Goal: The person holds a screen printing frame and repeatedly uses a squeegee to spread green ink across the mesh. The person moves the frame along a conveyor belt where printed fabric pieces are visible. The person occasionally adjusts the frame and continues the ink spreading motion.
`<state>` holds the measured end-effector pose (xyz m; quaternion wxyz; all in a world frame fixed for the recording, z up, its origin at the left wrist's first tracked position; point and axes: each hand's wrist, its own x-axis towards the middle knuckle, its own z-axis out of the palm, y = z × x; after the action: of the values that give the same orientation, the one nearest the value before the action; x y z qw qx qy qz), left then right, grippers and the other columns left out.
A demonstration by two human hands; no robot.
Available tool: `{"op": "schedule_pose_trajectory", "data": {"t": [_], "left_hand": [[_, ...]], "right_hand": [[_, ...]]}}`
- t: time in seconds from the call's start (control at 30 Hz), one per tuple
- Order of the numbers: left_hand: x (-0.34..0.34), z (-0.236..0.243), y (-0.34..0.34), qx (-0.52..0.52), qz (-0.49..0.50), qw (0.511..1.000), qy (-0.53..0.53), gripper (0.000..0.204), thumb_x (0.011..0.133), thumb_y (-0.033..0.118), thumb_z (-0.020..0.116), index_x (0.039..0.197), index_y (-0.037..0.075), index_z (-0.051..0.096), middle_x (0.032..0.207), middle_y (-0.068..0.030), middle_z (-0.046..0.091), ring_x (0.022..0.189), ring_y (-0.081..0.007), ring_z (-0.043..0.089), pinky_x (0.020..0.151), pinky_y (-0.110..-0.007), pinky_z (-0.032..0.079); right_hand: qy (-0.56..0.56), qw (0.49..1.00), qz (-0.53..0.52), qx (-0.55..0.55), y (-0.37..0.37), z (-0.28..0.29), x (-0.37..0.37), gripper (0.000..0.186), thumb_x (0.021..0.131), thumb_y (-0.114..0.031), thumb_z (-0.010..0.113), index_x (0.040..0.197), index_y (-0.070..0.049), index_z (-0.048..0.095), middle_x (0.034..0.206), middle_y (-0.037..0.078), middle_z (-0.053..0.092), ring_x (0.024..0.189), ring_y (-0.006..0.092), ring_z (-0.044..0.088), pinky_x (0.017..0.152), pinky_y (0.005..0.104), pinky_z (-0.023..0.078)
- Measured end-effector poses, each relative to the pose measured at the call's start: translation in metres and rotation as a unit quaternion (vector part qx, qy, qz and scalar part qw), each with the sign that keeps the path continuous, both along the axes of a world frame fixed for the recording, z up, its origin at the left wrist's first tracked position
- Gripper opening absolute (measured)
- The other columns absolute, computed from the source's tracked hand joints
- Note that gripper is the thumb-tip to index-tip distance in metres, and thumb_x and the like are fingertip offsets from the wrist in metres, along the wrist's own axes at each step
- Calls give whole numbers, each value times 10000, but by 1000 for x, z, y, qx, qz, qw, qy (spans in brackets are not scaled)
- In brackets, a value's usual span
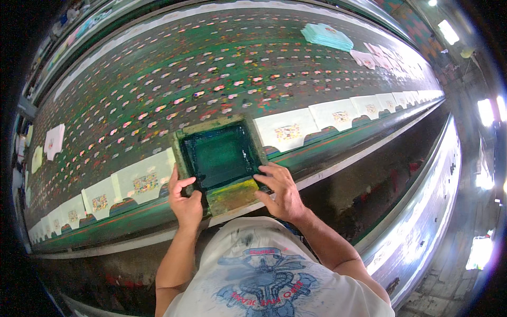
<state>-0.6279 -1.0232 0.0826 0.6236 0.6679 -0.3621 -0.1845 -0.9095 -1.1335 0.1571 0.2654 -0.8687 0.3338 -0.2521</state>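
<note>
The left hand and right hand, fingers part-curled, hold the frame by its sides at the counter's near edge. It's probably being lined up; the next move calls for level handling.

From my remote station I record one framed screen, roughly square. Its mesh is dark green, with blackish margins. The bars are olive and heavily stained; the near bar is smeared yellow. It sits slightly askew, right side farther forward, over the near edge of the long, paint-flecked table.
</note>
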Motion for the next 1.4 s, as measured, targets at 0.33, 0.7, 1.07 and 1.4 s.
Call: {"op": "schedule_pose_trajectory", "data": {"t": [0.33, 0.7, 1.07, 1.4], "left_hand": [[-117, -16, -88, -66, -25, 997, 2, 367, 757, -128, 655, 1067, 27, 773, 1715, -336, 478, 1638, -426, 431, 1337, -503, 287], [-191, -27, -142, -71, -48, 993, 81, 431, 737, -177, 650, 1102, 29, 753, 1736, -278, 499, 1563, -352, 549, 1292, -446, 392], [-201, -18, -143, 15, -15, 991, 130, 446, 716, -231, 670, 1066, 35, 745, 1777, -230, 462, 1587, -325, 518, 1270, -411, 417], [-200, -29, -144, 6, -16, 992, 126, 450, 697, -247, 671, 1036, 38, 742, 1777, -195, 478, 1576, -313, 532, 1256, -416, 439]], "right_hand": [[-116, 984, -94, 102, -76, -24, -131, 384, 964, -69, 810, 1344, -23, 779, 1439, 200, 721, 1367, 386, 667, 1182, 467, 512], [-96, 993, -54, 41, -137, -23, -217, 381, 931, -54, 823, 1310, -33, 787, 1424, 181, 723, 1362, 414, 651, 1167, 511, 526], [11, 979, 186, -82, -135, 5, -182, 446, 874, -105, 833, 1311, -43, 773, 1423, 168, 686, 1389, 378, 631, 1093, 542, 533], [195, 944, 229, -133, -148, 23, -151, 350, 886, -76, 720, 1232, -57, 771, 1169, 101, 744, 1127, 296, 700, 1006, 439, 557]]}}
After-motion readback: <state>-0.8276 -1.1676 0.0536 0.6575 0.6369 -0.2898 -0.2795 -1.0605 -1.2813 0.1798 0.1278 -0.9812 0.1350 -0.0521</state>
